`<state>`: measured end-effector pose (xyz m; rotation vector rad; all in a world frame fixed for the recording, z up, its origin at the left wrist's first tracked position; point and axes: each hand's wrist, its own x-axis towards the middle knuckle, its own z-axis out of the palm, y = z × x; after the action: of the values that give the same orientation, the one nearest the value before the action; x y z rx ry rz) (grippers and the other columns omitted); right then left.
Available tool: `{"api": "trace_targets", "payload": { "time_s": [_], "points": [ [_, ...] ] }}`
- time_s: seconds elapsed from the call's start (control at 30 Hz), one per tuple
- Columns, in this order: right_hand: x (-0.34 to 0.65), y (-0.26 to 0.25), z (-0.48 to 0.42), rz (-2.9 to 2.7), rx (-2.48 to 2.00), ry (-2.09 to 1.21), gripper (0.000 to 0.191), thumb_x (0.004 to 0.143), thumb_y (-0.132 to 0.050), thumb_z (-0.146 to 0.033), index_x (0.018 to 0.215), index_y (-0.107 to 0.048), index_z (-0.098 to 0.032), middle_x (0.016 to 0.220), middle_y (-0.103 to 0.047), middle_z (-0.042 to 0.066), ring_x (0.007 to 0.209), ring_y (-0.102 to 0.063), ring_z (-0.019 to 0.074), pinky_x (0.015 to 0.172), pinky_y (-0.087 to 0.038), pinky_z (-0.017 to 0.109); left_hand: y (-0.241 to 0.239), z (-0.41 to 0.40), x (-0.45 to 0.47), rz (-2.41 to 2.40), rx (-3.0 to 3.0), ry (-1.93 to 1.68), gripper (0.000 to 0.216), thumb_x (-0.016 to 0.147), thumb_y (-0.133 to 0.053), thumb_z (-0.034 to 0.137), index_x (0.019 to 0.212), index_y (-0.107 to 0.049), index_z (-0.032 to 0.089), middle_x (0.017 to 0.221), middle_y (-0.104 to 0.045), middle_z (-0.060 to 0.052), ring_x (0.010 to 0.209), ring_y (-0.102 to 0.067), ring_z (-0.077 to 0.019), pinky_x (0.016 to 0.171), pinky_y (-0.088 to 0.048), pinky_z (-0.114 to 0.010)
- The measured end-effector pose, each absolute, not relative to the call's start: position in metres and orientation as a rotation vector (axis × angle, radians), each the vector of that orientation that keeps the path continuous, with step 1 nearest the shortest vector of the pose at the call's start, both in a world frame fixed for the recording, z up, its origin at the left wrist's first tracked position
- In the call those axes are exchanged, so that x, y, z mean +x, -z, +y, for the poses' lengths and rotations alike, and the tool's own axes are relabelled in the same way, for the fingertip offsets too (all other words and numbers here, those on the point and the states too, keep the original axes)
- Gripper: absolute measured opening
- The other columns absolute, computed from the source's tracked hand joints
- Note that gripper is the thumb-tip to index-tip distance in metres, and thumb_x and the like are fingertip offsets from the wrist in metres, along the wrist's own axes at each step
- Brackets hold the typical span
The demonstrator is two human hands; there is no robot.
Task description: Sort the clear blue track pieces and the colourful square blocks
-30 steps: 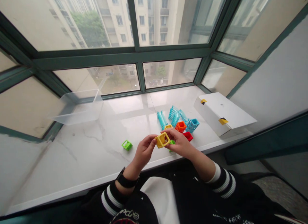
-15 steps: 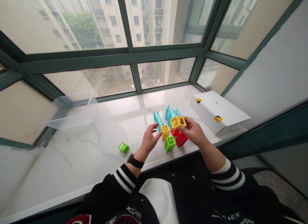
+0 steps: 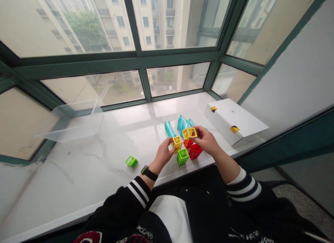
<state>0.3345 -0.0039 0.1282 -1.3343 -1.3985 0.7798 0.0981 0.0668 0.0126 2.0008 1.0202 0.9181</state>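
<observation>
My right hand (image 3: 205, 140) pinches a hollow yellow block (image 3: 189, 133) and holds it above the sill. My left hand (image 3: 165, 152) has its fingers round a second yellow block (image 3: 177, 143), which stands upright just to the left of the held one. Close to both hands, a green block (image 3: 182, 156) stands in front, with a red block (image 3: 195, 151) to its right. An orange-red block (image 3: 188, 143) shows partly beneath the raised yellow one. Behind them lie a straight light-blue track piece (image 3: 169, 129) and a curved light-blue piece (image 3: 182, 123).
A low green block (image 3: 132, 162) lies apart on the white marble sill (image 3: 88, 173). At the left back is a clear plastic bin (image 3: 70, 126). A white box (image 3: 236, 117) with yellow-black tabs stands at the right, by the window frame.
My left hand has moved in and closed on the standing yellow block. My right hand has tilted its yellow block slightly and brought it nearer. The whole view has shifted a little.
</observation>
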Motion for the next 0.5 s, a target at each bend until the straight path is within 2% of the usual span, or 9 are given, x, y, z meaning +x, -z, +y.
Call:
{"api": "trace_targets", "payload": {
  "time_s": [0.33, 0.5],
  "points": [
    [0.326, -0.136, 0.014, -1.482, -1.457, -0.745, 0.04, 0.08, -0.08, -0.034, 0.117, -0.066, -0.024, 0.102, -0.078, 0.003, 0.088, -0.076, 0.0215, 0.084, -0.062, 0.036, -0.019, 0.067, 0.099, 1.001, 2.012, -0.91, 0.04, 0.086, -0.075, 0.02, 0.124, -0.065, 0.026, 0.119, -0.076, -0.006, 0.108, -0.074, -0.0228, 0.099, -0.061, -0.043],
    [0.327, -0.13, 0.024, -1.595, -1.526, -0.689, 0.036, 0.083, -0.077, -0.03, 0.118, -0.068, -0.025, 0.109, -0.078, 0.003, 0.088, -0.075, 0.0202, 0.082, -0.061, 0.034, -0.02, 0.066, 0.099, 0.992, 2.001, -0.908, 0.04, 0.084, -0.076, 0.019, 0.122, -0.066, 0.025, 0.12, -0.076, -0.006, 0.109, -0.074, -0.0233, 0.1, -0.061, -0.044]
  ]
}}
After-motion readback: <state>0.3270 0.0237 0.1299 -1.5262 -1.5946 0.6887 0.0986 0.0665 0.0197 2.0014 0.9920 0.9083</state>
